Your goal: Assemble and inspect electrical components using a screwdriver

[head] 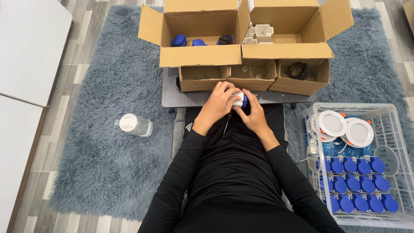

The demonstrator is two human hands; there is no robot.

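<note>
Part in hand: we hold a small white-and-blue socket part [239, 100] just near of the low grey desk [172, 97].
Hands: our left hand [219, 103] and right hand [251, 113] both close around it.
Doing it well: we judge a steady, square grip matters, with the thin dark tool [225, 125] below kept straight.
Materials: smooth plastic; corrugated cardboard boxes [200, 56] beyond; white wire basket [388, 125] of blue caps right; clear bottle [134, 124] left on shaggy rug [108, 172].

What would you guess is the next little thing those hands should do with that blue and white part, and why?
Probably pick up the screwdriver lying in the lap. Both the left hand and the right hand press the blue and white part together, and the tool lies just below them, untouched. The basket at the right already holds rows of similar blue parts.
</note>
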